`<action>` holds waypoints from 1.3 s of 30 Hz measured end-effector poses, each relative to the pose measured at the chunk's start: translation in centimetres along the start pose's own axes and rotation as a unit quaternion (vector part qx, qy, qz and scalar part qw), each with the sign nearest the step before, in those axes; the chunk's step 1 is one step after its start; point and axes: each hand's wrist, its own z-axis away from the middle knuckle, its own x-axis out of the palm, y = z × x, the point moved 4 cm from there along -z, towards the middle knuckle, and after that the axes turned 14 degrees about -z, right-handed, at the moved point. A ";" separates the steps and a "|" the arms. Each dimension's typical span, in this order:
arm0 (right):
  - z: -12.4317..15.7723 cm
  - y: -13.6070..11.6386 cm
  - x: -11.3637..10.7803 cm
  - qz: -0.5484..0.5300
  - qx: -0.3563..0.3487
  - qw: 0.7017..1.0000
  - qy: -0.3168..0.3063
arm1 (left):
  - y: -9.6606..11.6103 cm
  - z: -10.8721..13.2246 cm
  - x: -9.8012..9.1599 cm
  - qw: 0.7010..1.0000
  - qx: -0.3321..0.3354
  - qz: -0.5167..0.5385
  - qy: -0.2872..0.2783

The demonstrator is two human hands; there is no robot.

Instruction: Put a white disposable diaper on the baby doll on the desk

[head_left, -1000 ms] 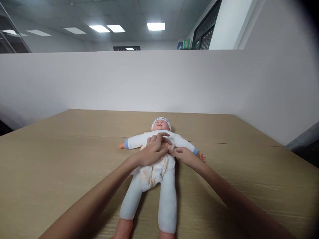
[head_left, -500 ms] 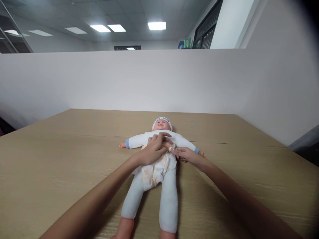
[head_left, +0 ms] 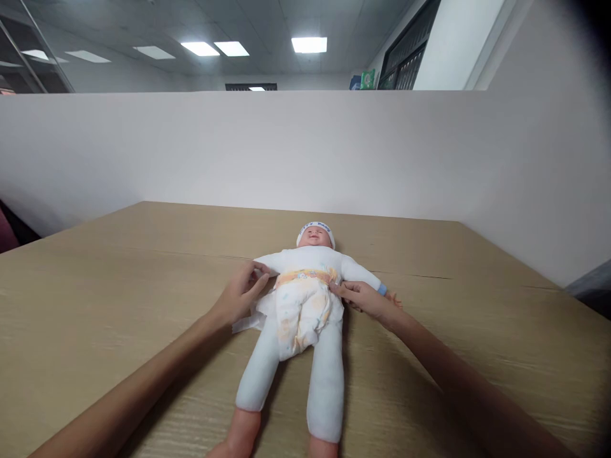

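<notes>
A baby doll (head_left: 315,257) in white clothing and a printed white cap lies on its back, head away from me. Around its hips sits a white diaper (head_left: 300,312) with an orange patterned waistband. The diaper's loose side tab (head_left: 248,324) spreads out on the left, by the doll's hip. My left hand (head_left: 242,291) is beside that hip with fingers apart, near the doll's arm, holding nothing that I can see. With thumb and fingers pinched, my right hand (head_left: 356,296) grips the diaper's edge at the right end of the waistband.
The doll lies on a wide wooden table (head_left: 143,267). A white partition wall (head_left: 296,152) rises behind the table's far edge. At the right edge of the view there is a dark grey object (head_left: 592,286).
My left hand has left the doll's belly and moved to the left side of its hip, uncovering the waistband. My right hand stays at the diaper's right side.
</notes>
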 end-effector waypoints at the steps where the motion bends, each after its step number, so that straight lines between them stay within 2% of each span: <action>1: 0.0 0.1 -0.2 0.008 -0.002 1.000 0.001 | -1.1 0.6 -0.2 0.999 -0.002 -0.027 -0.019; 4: 0.2 -0.3 -0.8 0.046 -0.034 0.998 0.023 | -3.1 1.9 -0.8 0.990 0.034 -0.106 -0.083; 7: 0.9 -2.3 -0.7 0.088 -0.109 0.987 0.079 | -3.4 2.4 -1.3 0.976 0.075 -0.157 -0.129; 10: 2.2 -5.5 0.8 0.152 -0.184 0.960 0.149 | -2.9 2.6 -1.6 0.969 0.088 -0.164 -0.161; 11: 2.6 -6.8 1.8 0.179 -0.221 0.947 0.153 | -2.8 2.6 -1.6 0.968 0.090 -0.162 -0.171; 13: 3.2 -9.3 4.3 0.224 -0.312 0.918 0.099 | -2.6 2.7 -1.5 0.965 0.092 -0.156 -0.190; 15: 3.1 -10.8 7.0 0.263 -0.365 0.893 -0.007 | -2.7 2.7 -1.3 0.965 0.099 -0.136 -0.204; 18: 2.2 -10.9 9.7 0.322 -0.356 0.865 -0.147 | -3.1 2.4 -0.9 0.971 0.073 -0.056 -0.219; 20: 1.5 -10.4 10.4 0.349 -0.345 0.853 -0.177 | -3.6 2.2 -0.7 0.972 0.015 0.029 -0.232; 22: 1.0 -10.0 10.6 0.358 -0.350 0.849 -0.170 | -3.8 2.0 -0.5 0.962 -0.034 0.112 -0.248; 25: 0.7 -9.5 10.7 0.358 -0.357 0.848 -0.160 | -3.5 1.8 -0.2 0.949 -0.058 0.187 -0.249; 32: 0.8 -9.4 11.0 0.379 -0.357 0.839 -0.160 | -3.0 1.7 0.6 0.950 -0.075 0.236 -0.192; 39: 1.5 -10.1 11.0 0.349 -0.366 0.842 -0.187 | -3.4 1.7 1.0 0.945 -0.070 0.262 -0.181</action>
